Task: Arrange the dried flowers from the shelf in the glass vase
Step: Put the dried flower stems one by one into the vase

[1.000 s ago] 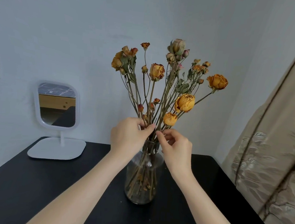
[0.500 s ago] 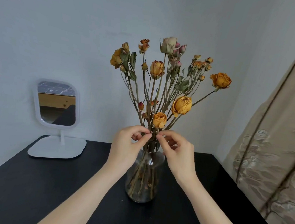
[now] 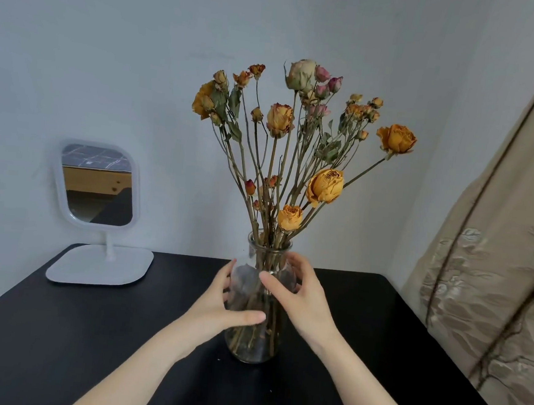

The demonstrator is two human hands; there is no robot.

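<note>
A clear glass vase (image 3: 256, 345) stands on the black table (image 3: 57, 339) in the middle of the view. It holds the dried flowers (image 3: 280, 120), several orange, pink and pale roses on thin stems that fan out above the neck. My left hand (image 3: 214, 310) grips the vase's left side, its thumb across the front of the glass. My right hand (image 3: 307, 298) wraps round the right shoulder of the vase, thumb on the front. No stem is held in either hand.
A white table mirror (image 3: 97, 185) on a flat base stands at the back left of the table. A beige patterned curtain (image 3: 492, 284) hangs close on the right. A plain wall is right behind the table.
Both hands let go of the stems at the vase's mouth and dropped down to grip the vase's body. The blooms have spread slightly.
</note>
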